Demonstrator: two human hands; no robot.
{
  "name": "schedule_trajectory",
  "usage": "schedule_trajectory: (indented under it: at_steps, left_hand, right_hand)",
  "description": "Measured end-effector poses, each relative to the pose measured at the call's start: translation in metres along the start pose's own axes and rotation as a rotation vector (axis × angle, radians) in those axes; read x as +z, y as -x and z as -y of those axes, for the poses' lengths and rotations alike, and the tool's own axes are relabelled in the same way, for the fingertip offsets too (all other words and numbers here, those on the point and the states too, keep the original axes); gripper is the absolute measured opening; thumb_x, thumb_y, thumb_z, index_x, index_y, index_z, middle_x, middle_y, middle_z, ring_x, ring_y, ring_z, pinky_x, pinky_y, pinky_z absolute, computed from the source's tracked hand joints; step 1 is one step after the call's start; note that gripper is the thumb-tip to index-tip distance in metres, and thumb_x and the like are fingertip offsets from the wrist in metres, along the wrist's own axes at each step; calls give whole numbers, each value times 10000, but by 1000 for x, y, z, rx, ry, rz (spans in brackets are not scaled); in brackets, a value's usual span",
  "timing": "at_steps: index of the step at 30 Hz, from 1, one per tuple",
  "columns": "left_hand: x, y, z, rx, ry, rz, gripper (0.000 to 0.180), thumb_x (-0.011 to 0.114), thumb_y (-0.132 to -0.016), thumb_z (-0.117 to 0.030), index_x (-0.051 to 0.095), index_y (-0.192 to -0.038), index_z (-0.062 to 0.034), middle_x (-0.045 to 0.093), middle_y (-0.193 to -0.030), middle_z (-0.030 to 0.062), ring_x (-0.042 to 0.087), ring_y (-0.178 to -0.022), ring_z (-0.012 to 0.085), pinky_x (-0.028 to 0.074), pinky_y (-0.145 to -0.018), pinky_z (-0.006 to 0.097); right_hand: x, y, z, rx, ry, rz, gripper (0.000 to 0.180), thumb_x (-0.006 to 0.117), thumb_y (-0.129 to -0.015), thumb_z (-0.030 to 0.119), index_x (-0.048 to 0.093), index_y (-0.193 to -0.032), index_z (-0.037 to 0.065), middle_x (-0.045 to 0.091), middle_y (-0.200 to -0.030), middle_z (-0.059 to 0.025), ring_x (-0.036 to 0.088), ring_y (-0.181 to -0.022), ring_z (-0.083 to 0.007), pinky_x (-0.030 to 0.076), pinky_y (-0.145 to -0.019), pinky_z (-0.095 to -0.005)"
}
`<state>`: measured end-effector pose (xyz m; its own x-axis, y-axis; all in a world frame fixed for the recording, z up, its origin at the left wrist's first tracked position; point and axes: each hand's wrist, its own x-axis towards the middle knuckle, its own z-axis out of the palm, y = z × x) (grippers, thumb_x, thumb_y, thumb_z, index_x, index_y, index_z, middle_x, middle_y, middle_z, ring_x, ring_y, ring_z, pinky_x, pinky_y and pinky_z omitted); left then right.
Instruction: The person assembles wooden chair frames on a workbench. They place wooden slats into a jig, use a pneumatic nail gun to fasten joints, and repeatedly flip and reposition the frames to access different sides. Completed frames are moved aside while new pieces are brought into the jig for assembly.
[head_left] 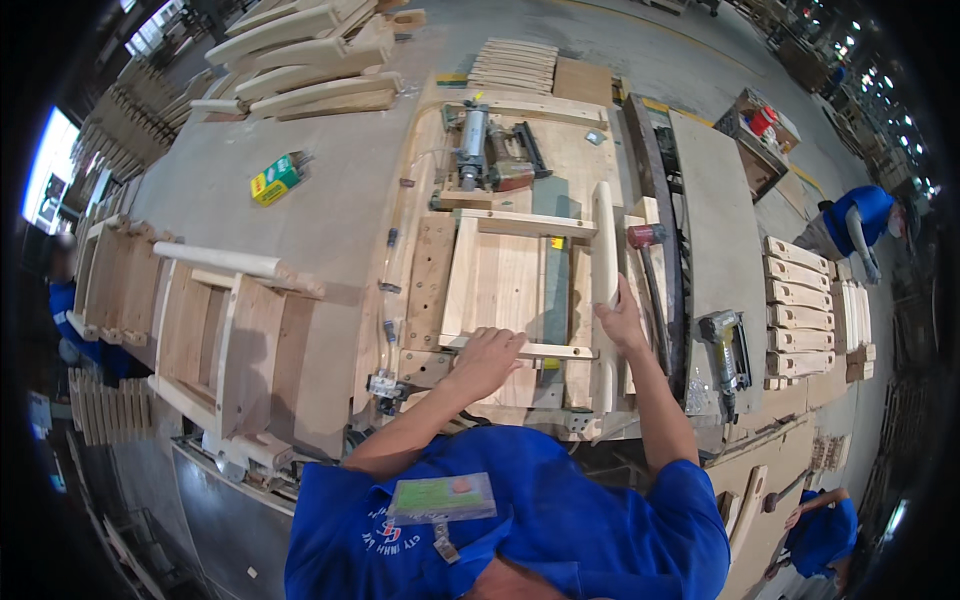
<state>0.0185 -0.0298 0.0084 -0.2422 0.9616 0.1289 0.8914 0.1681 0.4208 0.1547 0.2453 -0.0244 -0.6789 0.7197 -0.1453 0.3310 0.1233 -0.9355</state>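
A pale wooden frame [452,285] with a flat panel inside lies on the work surface in front of me. My left hand [488,360] lies over its near rail, fingers curled across the wood. Along the frame's right side stands a long rounded wooden post [604,240], touching the ends of the rails. My right hand [622,318] is closed round this post near its middle. Just right of the post is a mallet [646,236] with a dark red head. Beyond the frame lie a metal air cylinder [472,145] and a nail gun [515,165].
Two part-built wooden frames [215,340] sit at left. A green and yellow box [278,180] lies on the left board, below stacked curved wooden parts [310,60]. Another nail gun [728,355] rests at right, near piled slats [800,310]. Co-workers in blue [862,225] are around.
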Motion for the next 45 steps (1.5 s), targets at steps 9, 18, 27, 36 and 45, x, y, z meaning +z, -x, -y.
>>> schedule_trajectory:
  at_steps: [9,18,27,36,45]
  left_hand:
    - [-42,-25,0,199,-226,-164,464,828,-819,-216,665,-1238,-104,579,-902,42,625,-847,229,464,-721,390]
    - [-20,-12,1,188,-152,-173,398,827,-854,-301,665,-1170,-122,576,-897,33,612,-839,222,450,-723,384]
    - [-195,-52,-29,458,-383,-388,514,873,-782,-364,707,-1202,-118,590,-824,25,613,-728,193,478,-620,369]
    - [-298,-115,-36,408,-76,-318,520,920,-742,-304,714,-1188,-131,747,-964,57,727,-891,269,573,-742,393]
    - [-115,-73,-13,240,-27,-427,537,883,-813,-342,695,-1214,-39,697,-1217,132,641,-1214,363,504,-1068,490]
  right_hand:
    - [-44,3,74,43,-76,51,798,649,-908,-40,339,-1644,-17,554,-1537,-176,542,-1406,-245,427,-1171,-364]
    - [-35,12,56,-107,11,13,809,660,-914,-4,343,-1658,12,574,-1519,-169,567,-1377,-243,438,-1156,-362]
    - [-75,37,130,18,-671,229,597,639,-1029,188,479,-1579,19,634,-1439,-140,643,-1269,-270,528,-1054,-368]
    - [-49,-3,75,-654,-9,-300,381,738,-1010,73,589,-1339,-48,686,-1304,-158,667,-1192,-250,536,-1011,-382]
    - [-27,9,82,27,-58,-205,455,788,-1014,227,553,-1331,0,663,-1016,-53,618,-858,-135,529,-710,-305]
